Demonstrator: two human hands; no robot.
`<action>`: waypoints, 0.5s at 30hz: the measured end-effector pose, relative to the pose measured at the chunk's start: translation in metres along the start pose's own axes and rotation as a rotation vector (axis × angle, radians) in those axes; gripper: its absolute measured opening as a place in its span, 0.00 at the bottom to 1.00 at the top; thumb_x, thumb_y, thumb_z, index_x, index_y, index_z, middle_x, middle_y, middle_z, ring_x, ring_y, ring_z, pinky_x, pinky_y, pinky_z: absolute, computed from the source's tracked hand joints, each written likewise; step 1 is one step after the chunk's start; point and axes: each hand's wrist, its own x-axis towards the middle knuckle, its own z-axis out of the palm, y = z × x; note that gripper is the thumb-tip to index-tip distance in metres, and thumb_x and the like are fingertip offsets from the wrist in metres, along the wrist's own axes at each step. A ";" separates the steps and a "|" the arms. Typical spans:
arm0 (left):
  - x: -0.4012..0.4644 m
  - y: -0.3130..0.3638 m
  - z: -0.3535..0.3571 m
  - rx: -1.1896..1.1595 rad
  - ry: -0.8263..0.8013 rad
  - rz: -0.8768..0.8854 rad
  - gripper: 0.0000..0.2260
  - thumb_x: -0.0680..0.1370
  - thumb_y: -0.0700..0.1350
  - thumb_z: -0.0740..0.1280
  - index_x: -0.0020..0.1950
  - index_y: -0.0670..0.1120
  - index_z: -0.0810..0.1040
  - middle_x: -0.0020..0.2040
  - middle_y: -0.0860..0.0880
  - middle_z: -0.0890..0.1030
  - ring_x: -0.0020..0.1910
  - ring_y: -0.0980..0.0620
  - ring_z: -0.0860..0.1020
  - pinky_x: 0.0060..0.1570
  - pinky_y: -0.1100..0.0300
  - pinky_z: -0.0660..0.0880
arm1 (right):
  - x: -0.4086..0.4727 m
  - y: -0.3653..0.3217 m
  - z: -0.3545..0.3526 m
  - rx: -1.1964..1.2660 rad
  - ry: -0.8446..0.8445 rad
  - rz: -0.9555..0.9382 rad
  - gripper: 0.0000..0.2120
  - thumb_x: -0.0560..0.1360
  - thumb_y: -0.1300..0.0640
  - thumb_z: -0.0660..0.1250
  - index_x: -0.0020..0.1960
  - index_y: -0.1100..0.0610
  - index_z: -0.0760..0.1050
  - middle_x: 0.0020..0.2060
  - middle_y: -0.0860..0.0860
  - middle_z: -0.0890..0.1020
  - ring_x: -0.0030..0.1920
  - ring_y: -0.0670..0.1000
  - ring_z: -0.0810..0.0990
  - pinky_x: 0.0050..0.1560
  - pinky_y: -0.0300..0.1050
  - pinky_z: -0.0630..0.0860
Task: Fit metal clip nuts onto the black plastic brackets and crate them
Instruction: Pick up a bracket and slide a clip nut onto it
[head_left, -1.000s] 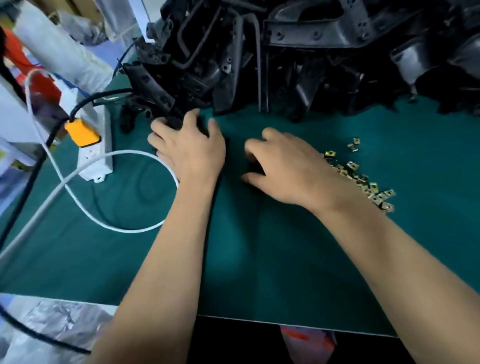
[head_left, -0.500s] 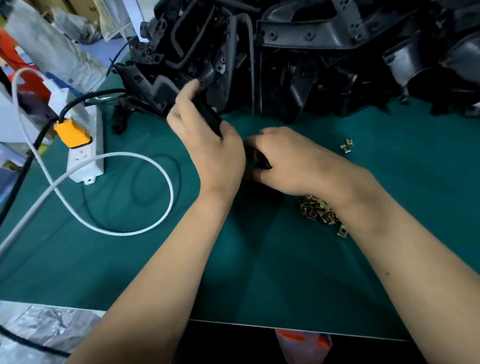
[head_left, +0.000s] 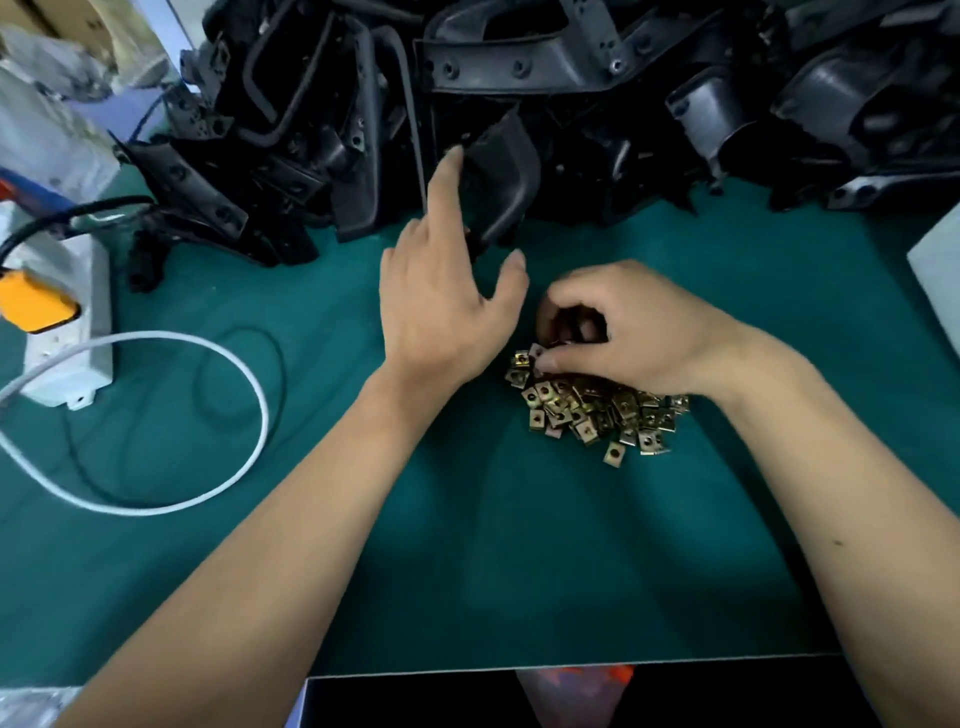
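A big heap of black plastic brackets (head_left: 597, 98) fills the far side of the green mat (head_left: 519, 545). My left hand (head_left: 441, 306) reaches to the heap's front edge and holds one curved black bracket (head_left: 501, 182), with the index finger up its left side and the thumb spread below it. Close to the right, my right hand (head_left: 628, 332) is curled over the top of a pile of brass-coloured clip nuts (head_left: 597, 410). Its thumb and fingertips pinch at the nuts. What sits inside the curled fingers is hidden.
A white power strip (head_left: 67, 322) with an orange plug (head_left: 31, 306) lies at the left. A white cable (head_left: 218, 358) and a thin black cable loop beside it. A pale box corner (head_left: 940, 280) enters at the right edge. The mat's front edge (head_left: 571, 667) is near me.
My left hand took hold of a bracket at the heap and now holds it further right. My right hand came down onto the clip nuts, which now lie gathered in one pile.
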 end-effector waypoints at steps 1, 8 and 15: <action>0.002 -0.001 0.001 0.031 -0.015 0.008 0.38 0.79 0.61 0.62 0.83 0.43 0.57 0.58 0.47 0.81 0.54 0.44 0.78 0.57 0.41 0.74 | -0.001 0.003 0.000 0.030 0.018 -0.001 0.08 0.73 0.47 0.78 0.46 0.47 0.81 0.40 0.44 0.80 0.40 0.46 0.77 0.43 0.50 0.75; 0.003 -0.017 -0.004 -0.211 -0.006 -0.110 0.31 0.81 0.69 0.56 0.82 0.59 0.60 0.31 0.57 0.69 0.32 0.56 0.71 0.38 0.59 0.68 | -0.004 0.012 0.003 0.271 0.267 0.037 0.04 0.76 0.55 0.75 0.46 0.51 0.80 0.41 0.43 0.83 0.44 0.46 0.80 0.46 0.42 0.77; 0.009 -0.027 -0.011 -0.178 -0.205 -0.064 0.25 0.74 0.62 0.74 0.67 0.58 0.70 0.42 0.54 0.80 0.40 0.54 0.80 0.44 0.51 0.79 | -0.001 0.016 0.006 0.603 0.515 0.106 0.08 0.73 0.61 0.77 0.44 0.59 0.78 0.34 0.53 0.85 0.33 0.47 0.81 0.36 0.41 0.75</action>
